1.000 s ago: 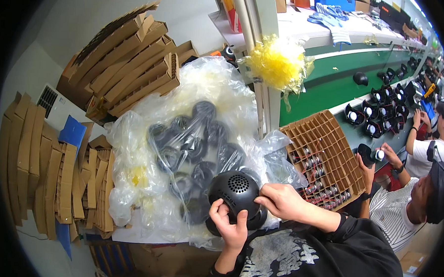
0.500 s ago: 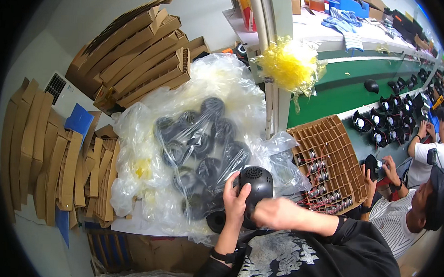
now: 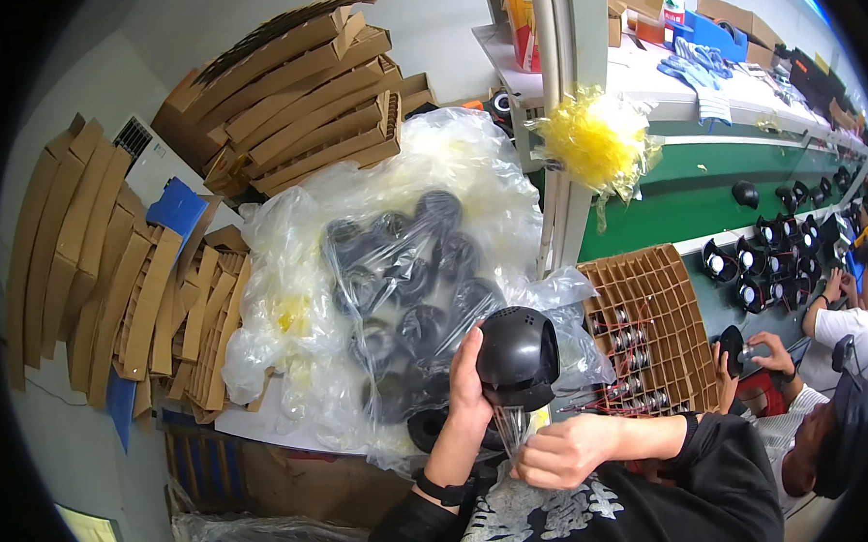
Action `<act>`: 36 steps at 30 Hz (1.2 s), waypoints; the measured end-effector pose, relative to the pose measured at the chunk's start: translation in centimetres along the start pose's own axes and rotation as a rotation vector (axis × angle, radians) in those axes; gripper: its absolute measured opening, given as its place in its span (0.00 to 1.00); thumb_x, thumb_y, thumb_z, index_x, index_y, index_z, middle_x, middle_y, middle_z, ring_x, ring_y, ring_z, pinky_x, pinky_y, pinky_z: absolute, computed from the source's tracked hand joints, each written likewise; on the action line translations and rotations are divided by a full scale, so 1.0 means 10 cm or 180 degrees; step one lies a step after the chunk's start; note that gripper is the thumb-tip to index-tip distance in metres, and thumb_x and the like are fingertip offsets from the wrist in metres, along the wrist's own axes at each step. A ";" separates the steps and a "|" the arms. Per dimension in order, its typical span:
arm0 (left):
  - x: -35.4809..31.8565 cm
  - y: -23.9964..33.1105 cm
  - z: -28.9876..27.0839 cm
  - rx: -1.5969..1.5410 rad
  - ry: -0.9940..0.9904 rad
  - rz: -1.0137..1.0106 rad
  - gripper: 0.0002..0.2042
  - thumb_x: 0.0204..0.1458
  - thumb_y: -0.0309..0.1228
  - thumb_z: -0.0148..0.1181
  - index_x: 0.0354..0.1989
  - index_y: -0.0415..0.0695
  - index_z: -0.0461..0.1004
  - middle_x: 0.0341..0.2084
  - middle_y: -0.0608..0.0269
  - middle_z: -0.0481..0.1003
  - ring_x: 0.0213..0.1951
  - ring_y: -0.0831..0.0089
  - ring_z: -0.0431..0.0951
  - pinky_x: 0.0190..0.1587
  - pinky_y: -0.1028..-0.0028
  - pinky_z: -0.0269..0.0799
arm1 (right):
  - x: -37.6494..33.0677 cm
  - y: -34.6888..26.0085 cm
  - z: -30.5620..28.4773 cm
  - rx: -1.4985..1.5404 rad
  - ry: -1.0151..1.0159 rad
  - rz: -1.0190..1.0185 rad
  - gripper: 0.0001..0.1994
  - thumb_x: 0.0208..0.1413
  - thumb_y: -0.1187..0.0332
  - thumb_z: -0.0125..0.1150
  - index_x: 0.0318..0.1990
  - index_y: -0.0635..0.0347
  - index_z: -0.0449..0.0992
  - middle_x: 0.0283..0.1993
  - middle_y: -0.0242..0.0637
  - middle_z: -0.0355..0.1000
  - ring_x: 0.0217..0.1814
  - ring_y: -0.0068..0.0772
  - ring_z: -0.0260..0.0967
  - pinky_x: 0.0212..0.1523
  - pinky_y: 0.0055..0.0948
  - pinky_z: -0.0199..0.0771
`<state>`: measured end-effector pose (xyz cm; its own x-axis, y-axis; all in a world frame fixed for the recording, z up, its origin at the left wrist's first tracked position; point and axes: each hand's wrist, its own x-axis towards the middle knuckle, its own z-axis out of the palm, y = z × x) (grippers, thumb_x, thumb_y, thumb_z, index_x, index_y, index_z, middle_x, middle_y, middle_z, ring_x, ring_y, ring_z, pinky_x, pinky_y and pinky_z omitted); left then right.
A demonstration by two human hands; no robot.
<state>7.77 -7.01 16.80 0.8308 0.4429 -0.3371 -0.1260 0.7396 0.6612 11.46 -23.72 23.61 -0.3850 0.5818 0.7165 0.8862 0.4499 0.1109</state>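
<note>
My left hand [image 3: 468, 379] grips a glossy black dome-shaped plastic housing [image 3: 516, 354] from its left side, with the thumb up along it. A few small holes show near its top. Below it, a strip of clear film [image 3: 511, 429] stretches from the lower edge toward my right hand [image 3: 569, 451], which is closed on the film's end. Beside my left wrist lies another black housing [image 3: 427, 429], partly hidden. Several more black round housings [image 3: 422, 329] lie just beyond, under a clear plastic bag [image 3: 395, 279].
A divided cardboard tray [image 3: 661, 291] with small metal parts and red wires stands at right. Cardboard dividers [image 3: 296, 100] are stacked at left and back. Yellow film scraps [image 3: 595, 138] hang on a post. Co-workers sit along a green conveyor [image 3: 679, 199] at right.
The black housing has turned in my left hand, its perforated face moving away. My right hand has moved down and right, with clear film now stretched from the housing. The view has shifted slightly.
</note>
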 end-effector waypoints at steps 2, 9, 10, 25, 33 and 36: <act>-0.02 0.03 0.00 -0.0342 -0.0165 -0.0339 0.18 0.57 0.37 0.55 0.52 0.40 0.68 0.44 0.61 0.72 0.45 0.73 0.73 0.49 0.71 0.71 | 0.02 -0.03 -0.03 0.0065 -0.0159 -0.0130 0.11 0.50 0.70 0.59 0.22 0.59 0.63 0.19 0.27 0.55 0.18 0.21 0.58 0.17 0.20 0.60; -0.13 -0.03 0.01 -0.0511 -0.0059 0.0088 0.22 0.56 0.45 0.53 0.50 0.40 0.68 0.44 0.56 0.73 0.44 0.66 0.76 0.49 0.66 0.73 | 0.07 -0.08 0.14 0.0466 0.0212 0.0136 0.09 0.49 0.71 0.61 0.25 0.62 0.67 0.22 0.29 0.60 0.21 0.22 0.63 0.20 0.19 0.64; -0.13 0.04 -0.04 -0.0650 -0.0263 -0.0086 0.23 0.57 0.47 0.49 0.50 0.39 0.69 0.44 0.53 0.74 0.44 0.64 0.77 0.47 0.63 0.74 | 0.07 -0.11 0.15 0.0359 0.0229 0.0029 0.08 0.49 0.71 0.61 0.26 0.62 0.67 0.23 0.29 0.62 0.21 0.22 0.63 0.21 0.19 0.65; -0.40 0.35 0.11 -0.1080 -0.0006 -0.0273 0.24 0.57 0.55 0.42 0.38 0.45 0.74 0.18 0.64 0.72 0.11 0.73 0.65 0.28 0.74 0.68 | -0.20 0.08 -0.15 0.1187 0.0715 0.1129 0.03 0.53 0.75 0.58 0.29 0.62 0.70 0.27 0.36 0.72 0.24 0.33 0.71 0.23 0.27 0.71; -0.31 -0.04 0.00 -0.0303 0.0346 0.0281 0.18 0.60 0.47 0.44 0.48 0.47 0.66 0.16 0.70 0.60 0.16 0.78 0.61 0.22 0.76 0.61 | -0.01 0.16 0.12 0.1079 0.0968 0.1496 0.07 0.46 0.79 0.62 0.28 0.64 0.68 0.26 0.38 0.71 0.24 0.36 0.70 0.23 0.29 0.71; -0.14 0.03 -0.06 -0.0175 0.0614 0.0457 0.17 0.59 0.46 0.49 0.51 0.49 0.63 0.15 0.71 0.56 0.13 0.81 0.56 0.18 0.79 0.54 | 0.03 0.08 0.02 0.1018 0.0323 0.0775 0.11 0.44 0.77 0.64 0.23 0.61 0.65 0.26 0.36 0.69 0.22 0.31 0.68 0.20 0.26 0.70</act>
<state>6.27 -7.10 17.11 0.6840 0.6301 -0.3677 -0.2690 0.6863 0.6758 12.00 -23.06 23.77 -0.1327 0.6346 0.7613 0.8172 0.5047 -0.2783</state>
